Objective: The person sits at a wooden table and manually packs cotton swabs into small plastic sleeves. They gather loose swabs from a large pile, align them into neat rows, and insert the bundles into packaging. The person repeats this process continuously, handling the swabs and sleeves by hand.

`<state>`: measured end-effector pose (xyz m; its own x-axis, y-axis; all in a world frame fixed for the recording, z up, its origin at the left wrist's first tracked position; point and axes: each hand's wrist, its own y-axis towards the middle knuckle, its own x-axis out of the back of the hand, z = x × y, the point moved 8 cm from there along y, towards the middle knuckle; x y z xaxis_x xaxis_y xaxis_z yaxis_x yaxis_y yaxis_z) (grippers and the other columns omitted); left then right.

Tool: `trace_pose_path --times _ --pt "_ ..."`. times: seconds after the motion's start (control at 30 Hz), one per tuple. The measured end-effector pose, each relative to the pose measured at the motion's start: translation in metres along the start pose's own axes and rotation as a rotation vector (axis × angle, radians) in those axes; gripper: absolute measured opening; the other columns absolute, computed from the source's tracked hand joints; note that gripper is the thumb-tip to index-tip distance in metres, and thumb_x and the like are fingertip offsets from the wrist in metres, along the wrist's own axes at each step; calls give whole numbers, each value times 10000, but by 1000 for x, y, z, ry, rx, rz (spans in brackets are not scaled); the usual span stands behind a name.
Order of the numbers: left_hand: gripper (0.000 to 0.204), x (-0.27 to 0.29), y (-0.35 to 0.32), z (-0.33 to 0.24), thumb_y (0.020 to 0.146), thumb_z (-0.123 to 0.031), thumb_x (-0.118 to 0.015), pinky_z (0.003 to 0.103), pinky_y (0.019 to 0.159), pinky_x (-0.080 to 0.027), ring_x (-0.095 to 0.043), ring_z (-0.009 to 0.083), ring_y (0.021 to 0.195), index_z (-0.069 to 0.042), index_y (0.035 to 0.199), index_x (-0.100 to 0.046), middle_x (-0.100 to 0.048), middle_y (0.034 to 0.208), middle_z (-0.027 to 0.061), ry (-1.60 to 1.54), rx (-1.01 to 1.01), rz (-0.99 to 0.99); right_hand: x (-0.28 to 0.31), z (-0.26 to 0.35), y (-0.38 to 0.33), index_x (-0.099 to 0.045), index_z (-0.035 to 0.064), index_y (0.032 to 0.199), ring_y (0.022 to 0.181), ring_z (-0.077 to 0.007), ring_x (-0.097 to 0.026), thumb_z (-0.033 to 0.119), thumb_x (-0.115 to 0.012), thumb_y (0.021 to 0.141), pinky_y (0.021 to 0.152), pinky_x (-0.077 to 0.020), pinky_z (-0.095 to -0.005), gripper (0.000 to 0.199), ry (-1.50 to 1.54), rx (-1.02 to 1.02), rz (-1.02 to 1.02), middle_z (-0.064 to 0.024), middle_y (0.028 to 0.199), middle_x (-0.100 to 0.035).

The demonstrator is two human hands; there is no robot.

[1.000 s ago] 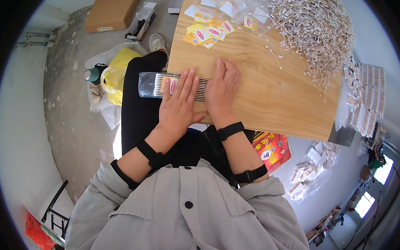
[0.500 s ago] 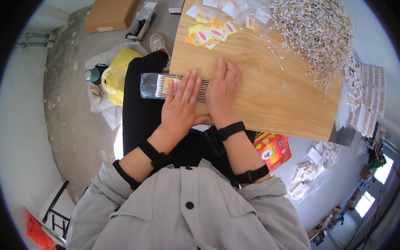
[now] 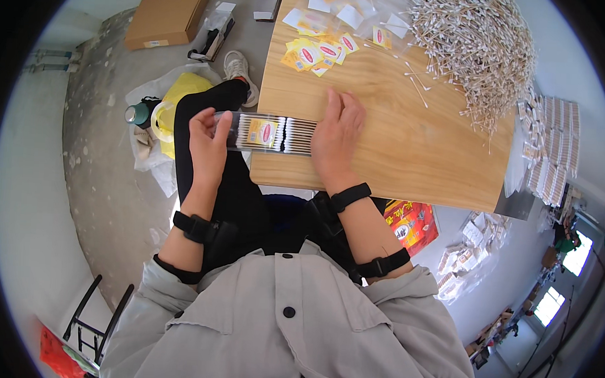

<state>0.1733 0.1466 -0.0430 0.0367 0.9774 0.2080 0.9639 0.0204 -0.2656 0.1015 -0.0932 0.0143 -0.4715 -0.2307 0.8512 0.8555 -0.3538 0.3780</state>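
Observation:
A narrow clear plastic bag of cotton swabs [image 3: 299,136] reaches from the table's left edge out over my leg. Inside, the swabs lie side by side in two groups, with a yellow label card [image 3: 262,132] on the left group. My left hand [image 3: 208,148] pinches the bag's loose left end between thumb and fingers, beyond the tabletop. Over the bag's right end rests my right hand [image 3: 337,140], its fingers stretched forward and slightly bent on the wood; its palm hides that end and its thumb.
Loose cotton swabs form a big heap [image 3: 481,45] at the far right of the wooden table [image 3: 398,153]. Yellow label cards [image 3: 315,52] and clear bags [image 3: 364,6] lie at the far left. Packed swabs [image 3: 554,142] are stacked past the right edge. A yellow bag [image 3: 178,99] sits on the floor.
My left hand has lifted off the middle of the swab bag and moved left to its loose end, now pinched. A gap between the two swab groups shows. My right hand has hardly moved.

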Motion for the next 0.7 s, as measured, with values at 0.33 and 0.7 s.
trace_pose_path --times 0.33,0.7 --pt "247 -30 -4 48 935 -257 -702 247 741 -508 -626 86 793 -26 1003 -645 -670 903 17 -517 332 91 -1 1 1 -529 7 1242 1211 -349 -449 6 -534 878 1095 -329 -504 364 -33 9 10 -160 1173 -463" --pt "226 -33 -3 47 944 -236 -691 238 725 -499 -615 81 770 -15 972 -653 -667 877 17 -529 303 88 -2 4 1 -531 -11 1236 1199 -359 -459 13 -533 878 1083 -341 -507 358 -48 28 6 -168 1167 -474"
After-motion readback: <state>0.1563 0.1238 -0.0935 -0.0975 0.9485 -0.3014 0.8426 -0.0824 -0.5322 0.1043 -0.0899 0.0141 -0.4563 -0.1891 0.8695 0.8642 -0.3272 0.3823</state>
